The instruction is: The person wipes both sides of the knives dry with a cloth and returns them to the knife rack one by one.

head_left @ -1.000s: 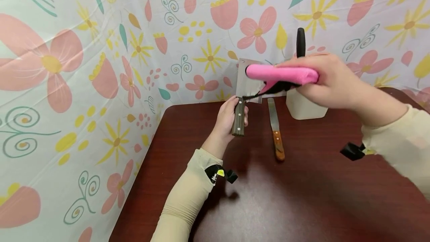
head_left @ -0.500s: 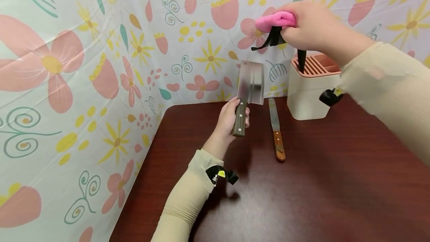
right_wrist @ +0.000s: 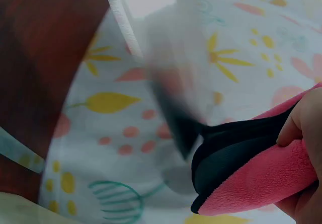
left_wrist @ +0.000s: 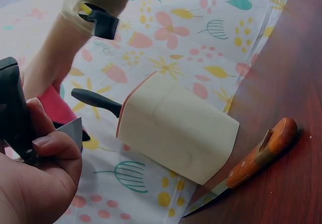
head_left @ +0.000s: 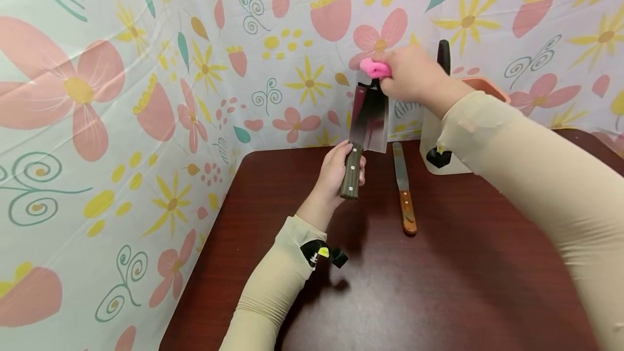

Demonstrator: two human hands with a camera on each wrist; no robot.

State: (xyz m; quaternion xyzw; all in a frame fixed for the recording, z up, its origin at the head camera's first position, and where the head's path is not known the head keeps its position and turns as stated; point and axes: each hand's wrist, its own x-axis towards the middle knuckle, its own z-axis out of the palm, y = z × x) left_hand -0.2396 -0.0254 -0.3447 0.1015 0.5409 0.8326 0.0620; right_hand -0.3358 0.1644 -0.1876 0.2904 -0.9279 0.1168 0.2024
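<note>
In the head view my left hand [head_left: 333,171] grips the dark wooden handle of a cleaver [head_left: 352,171], its broad metal blade pointing up and away. A folded cloth [head_left: 376,68], pink on one side and black on the other, is pinched in my right hand [head_left: 413,76] at the top end of the blade. In the right wrist view the cloth [right_wrist: 261,178] has its black side toward the blurred blade [right_wrist: 163,43]; whether they touch is hard to tell. The left wrist view has my left thumb and fingers [left_wrist: 48,178] curled round the cleaver's handle [left_wrist: 12,108].
A spatula [head_left: 405,199] with a long metal blade and wooden handle lies on the dark red table [head_left: 439,286]. Behind my right forearm stands a cream knife holder [head_left: 431,134] with a black-handled utensil [head_left: 443,56] in it. Flower-patterned fabric [head_left: 273,42] hangs along the back and left.
My right hand lifted the cloth from the blade's lower part up and right, then brought it down and left to the blade's top. My left hand keeps holding the cleaver almost still.
</note>
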